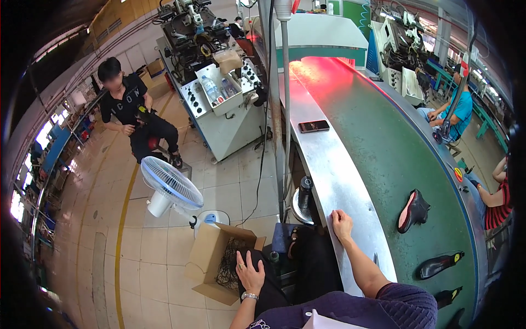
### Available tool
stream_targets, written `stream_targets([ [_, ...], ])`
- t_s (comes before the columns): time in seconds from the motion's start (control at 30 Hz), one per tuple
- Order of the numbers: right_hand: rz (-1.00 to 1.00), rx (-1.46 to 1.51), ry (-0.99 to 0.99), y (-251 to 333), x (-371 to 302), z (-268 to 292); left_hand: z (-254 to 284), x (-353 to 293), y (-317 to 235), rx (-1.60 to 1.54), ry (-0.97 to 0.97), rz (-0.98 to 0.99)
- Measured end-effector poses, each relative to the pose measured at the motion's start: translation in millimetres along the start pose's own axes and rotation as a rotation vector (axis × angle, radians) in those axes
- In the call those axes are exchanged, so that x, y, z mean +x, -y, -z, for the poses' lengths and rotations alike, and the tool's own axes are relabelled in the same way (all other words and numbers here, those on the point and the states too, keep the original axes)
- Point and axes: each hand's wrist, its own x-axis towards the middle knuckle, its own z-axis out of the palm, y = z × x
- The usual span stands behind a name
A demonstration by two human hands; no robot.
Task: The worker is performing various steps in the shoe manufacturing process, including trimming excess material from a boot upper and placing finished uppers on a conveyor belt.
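Note:
My left hand (251,274) lies on my left thigh with its fingers spread, holding nothing. Beside it stands an open cardboard box (211,249) with dark tangled material inside. My right hand (342,225) rests at the left edge of the shiny metal ledge (342,183), its fingers curled in and nothing visible in them. Right of that ledge, on the green conveyor belt (378,142), lies a black ankle boot (415,211) with a pinkish sole edge. Nearer to me on the belt are a black shoe (438,266) and another dark shoe (447,296), partly cut off by my sleeve.
A phone (314,126) lies farther up the ledge. Left of the ledge are a metal post (279,109), a dark cylinder (305,189) and a white fan (171,183). A seated person (131,107) is at the left; others sit beyond the belt. Red light glows under a machine hood (323,33).

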Motion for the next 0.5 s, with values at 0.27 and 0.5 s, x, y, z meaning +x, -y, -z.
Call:
stream_targets([
  [0.27,0.0,0.003,-0.006,-1.1,-0.3,-1.4,-0.4,0.2,-0.7,0.024,-0.018,-0.005],
  [0.5,0.004,0.011,-0.008,1.6,-0.6,-0.3,0.2,0.8,0.0,0.019,-0.011,0.0],
])
